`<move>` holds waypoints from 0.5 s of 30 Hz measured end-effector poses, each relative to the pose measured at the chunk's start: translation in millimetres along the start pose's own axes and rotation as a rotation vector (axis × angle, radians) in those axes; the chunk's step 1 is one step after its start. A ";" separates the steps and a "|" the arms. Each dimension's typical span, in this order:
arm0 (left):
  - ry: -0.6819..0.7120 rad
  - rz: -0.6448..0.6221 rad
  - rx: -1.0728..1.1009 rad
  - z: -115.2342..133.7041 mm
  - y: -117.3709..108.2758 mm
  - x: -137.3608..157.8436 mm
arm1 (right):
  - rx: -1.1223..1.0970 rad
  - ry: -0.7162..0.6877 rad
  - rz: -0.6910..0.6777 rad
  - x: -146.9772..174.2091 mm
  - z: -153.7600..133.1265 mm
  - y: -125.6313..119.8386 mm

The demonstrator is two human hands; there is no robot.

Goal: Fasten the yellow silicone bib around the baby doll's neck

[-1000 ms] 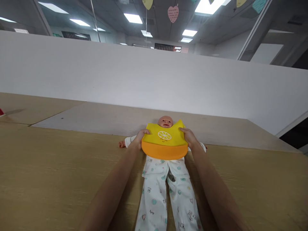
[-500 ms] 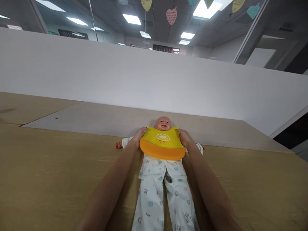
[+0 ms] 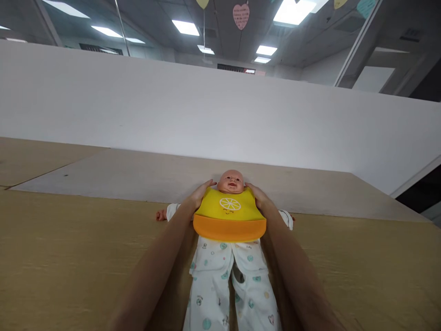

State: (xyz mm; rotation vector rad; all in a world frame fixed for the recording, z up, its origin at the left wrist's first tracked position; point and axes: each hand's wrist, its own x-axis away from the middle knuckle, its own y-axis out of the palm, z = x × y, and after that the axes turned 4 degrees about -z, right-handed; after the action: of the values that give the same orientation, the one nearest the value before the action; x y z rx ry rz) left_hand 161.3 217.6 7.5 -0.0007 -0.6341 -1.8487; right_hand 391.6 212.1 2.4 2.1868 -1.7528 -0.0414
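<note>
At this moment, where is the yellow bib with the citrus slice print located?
In the head view, the yellow bib is below the picture's centre, over the baby doll, just under its face, between the left hand and the right hand.

Baby doll (image 3: pixel 215 258): on its back on the table (image 3: pixel 86 257), head toward the partition (image 3: pixel 220 115).
Bib (image 3: pixel 230 211): over the doll's torso, between left hand (image 3: pixel 199 194) and right hand (image 3: pixel 259 196).
Partition: behind the table, beneath glass panel (image 3: pixel 151 23).
</note>
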 end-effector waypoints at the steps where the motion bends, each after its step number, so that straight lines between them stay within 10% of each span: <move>1: -0.002 -0.006 -0.006 -0.5 0.7 1.6 | -0.019 0.050 -0.036 1.4 -1.1 2.0; 15: 0.150 0.030 0.185 8.2 7.0 15.9 | -0.280 -0.046 0.026 -6.3 -9.7 -1.7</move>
State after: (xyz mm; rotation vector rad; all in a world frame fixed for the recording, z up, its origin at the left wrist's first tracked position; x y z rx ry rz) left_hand 159.1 205.5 22.2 0.2469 -0.6925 -1.7368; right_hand 393.9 220.7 9.9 1.9754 -1.6851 -0.3136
